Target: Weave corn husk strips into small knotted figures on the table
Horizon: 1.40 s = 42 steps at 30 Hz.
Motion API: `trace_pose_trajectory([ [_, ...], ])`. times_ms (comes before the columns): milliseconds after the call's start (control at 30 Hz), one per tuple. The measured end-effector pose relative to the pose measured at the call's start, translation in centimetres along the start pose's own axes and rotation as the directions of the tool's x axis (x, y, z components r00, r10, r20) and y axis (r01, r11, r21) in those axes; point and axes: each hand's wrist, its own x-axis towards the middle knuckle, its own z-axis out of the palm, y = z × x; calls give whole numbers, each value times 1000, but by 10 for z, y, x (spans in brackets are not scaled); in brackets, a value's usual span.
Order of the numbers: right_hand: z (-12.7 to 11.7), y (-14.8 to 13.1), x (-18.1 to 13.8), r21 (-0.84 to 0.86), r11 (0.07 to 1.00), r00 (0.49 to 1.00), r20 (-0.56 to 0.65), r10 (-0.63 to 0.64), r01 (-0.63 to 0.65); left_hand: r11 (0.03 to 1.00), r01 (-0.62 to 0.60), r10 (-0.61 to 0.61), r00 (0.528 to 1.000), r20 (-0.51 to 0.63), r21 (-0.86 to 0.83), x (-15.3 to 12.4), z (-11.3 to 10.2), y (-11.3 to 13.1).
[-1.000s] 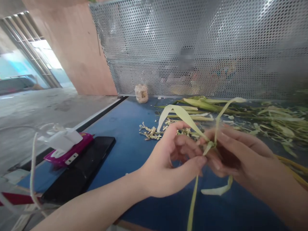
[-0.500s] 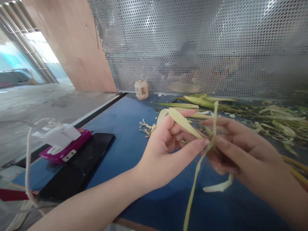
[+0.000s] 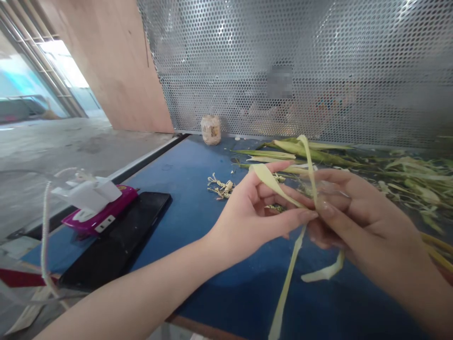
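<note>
1. Head view: to the right of the black phone (image 3: 155,212), both hands hold the pale leaf strips (image 3: 288,288). One long end hangs down to the lower border of the view, and one shorter end comes out below the right hand.
2. The left hand (image 3: 247,217) is to the right of the phone. Its thumb and fingers pinch the leaf strips where these come together; one wide piece lies across this hand.
3. The right hand (image 3: 361,222) is farther to the right of the phone. Its thumb presses on the leaf strips beside the left thumb, and one narrow piece stands up in a bend. Its other fingers are curved; their tips are partly hidden, so I cannot tell how they press.
4. At the left of the phone there is a magenta power strip (image 3: 106,215) with white plugs (image 3: 92,193) in it. I cannot tell if it touches the phone.
5. On the blue table (image 3: 187,165), beyond the phone and to its right, lie small woven figures (image 3: 222,187), partly covered by the left hand.
6. Farther from the phone, at right, green husks (image 3: 318,153) and a loose heap of leaves (image 3: 414,174) are spread.
7. Farthest beyond the phone, a jar (image 3: 211,130) stands near the perforated metal panel (image 3: 240,61).
</note>
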Motion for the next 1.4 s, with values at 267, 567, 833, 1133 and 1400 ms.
trace_pose_trajectory([
  [267, 0, 1, -1, -8, 1000, 998, 61, -29, 30, 998, -13, 16, 999, -50, 60, 5, -5, 2],
  [567, -1, 19, 2, -770, 510, 859, 93, -504, 383, 996, 73, -80, 980, -183, -49, 11, -12, -8],
  [833, -5, 18, 1, -822, 232, 706, 261, -658, 520, 980, 107, -131, 982, -137, -169, 9, -9, -10],
  [1133, -3, 13, 2, -766, 464, 808, 120, -576, 445, 960, 56, -106, 979, -171, -276, 12, -9, -8],
  [1400, 8, 4, -3, -484, 865, 936, -223, -271, 135, 983, 45, -75, 984, -163, -180, 12, -12, -11],
])
